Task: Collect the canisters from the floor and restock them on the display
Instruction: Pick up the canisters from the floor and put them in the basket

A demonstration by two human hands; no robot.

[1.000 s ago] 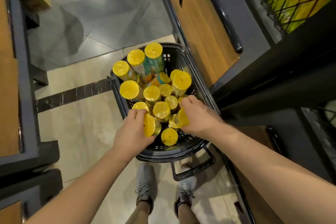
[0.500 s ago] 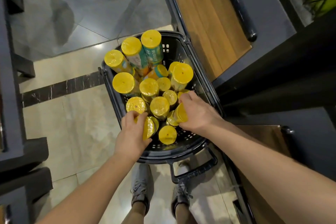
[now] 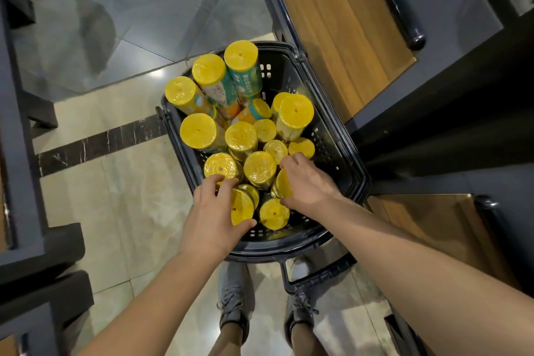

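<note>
Both hands are down in the basket (image 3: pixel 344 153), which sits on the floor (image 3: pixel 95 196) w/ lots of yellow-lid canisters (image 3: pixel 241 136) packed inside. Left hand (image 3: pixel 215 218) is wrapped round one tipped can (image 3: pixel 241 206) near the front; fingers curl over the top, thumb sits under the lid edge. Right hand (image 3: pixel 306 182) is closed round another tipped can (image 3: pixel 283 183), lid poking out by the thumb side. So each hand grips 1 can, and both cans sit low in the basket, not lifted out yet, I think.

Rest of the cans stand or lean close together. Tall ones at the back (image 3: pixel 241 56) lean on each other and stick up over the rim. One small can (image 3: pixel 274 213) lies between the 2 hands, touching or almost touching both held cans.

The display isn't clear here; a wood shelf (image 3: pixel 332 23) and dark frame stand just beside the basket on the right.

What could go wrong:
- cans look wrapped in shiny film, so a grip could slip & a can could drop back
- pulling 2 cans up at once may knock the leaning ones next to them, bc they're packed tight
- the tall back cans could tip over the rim & roll on the floor
- a can may bump the basket handle (image 3: pixel 315 277) by the feet on the way up
</note>
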